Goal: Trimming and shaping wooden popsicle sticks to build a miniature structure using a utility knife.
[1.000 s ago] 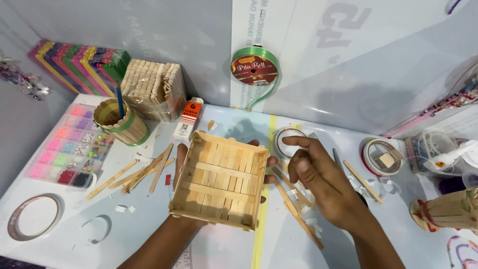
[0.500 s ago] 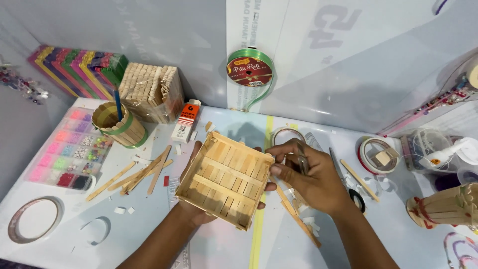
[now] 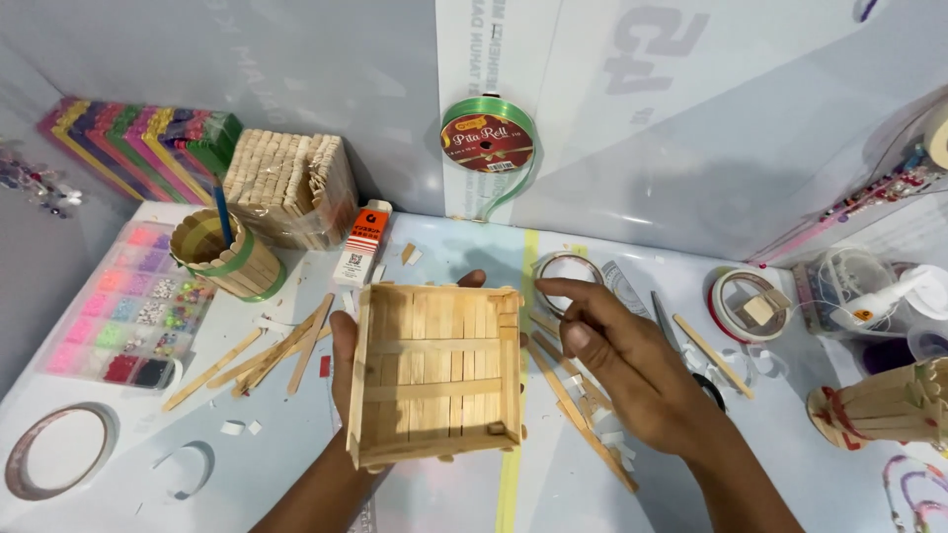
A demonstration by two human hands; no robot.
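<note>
Left hand [image 3: 348, 367]: cradles a square box of ice-cream sticks [image 3: 436, 375] from beneath, fingers curling up past its left wall and a fingertip showing above the far wall; the grip is closed around the box
Box: held just above the white table [image 3: 296, 464], open side to the camera, two cross slats over its floor; it sits at the centre of the view
Right hand [image 3: 622, 370]: hovers just beside the box's right wall, fingers loosely bent, forefinger stretched toward the far right corner; whether it pinches anything cannot be told, nor whether it touches the wood
Under the right hand: loose sticks [image 3: 578, 415] and white scraps lie scattered on the table; a tape ring [image 3: 565, 271] lies just beyond the fingertips
Left of the box: more loose wooden sticks [image 3: 267, 357] fanned out; a round stick-built cup [image 3: 219, 257] with a green band and a blue pencil in it; a small glue carton [image 3: 362, 242]; a bead organiser tray [image 3: 133, 316] near the table's left edge
Back wall: a stack of plain sticks [image 3: 291, 188], coloured sticks [image 3: 138, 148] and a spool of green ribbon [image 3: 488, 143]
Right side: a tape roll [image 3: 748, 304] and a bundled stick barrel [image 3: 884, 407], well apart from the box
</note>
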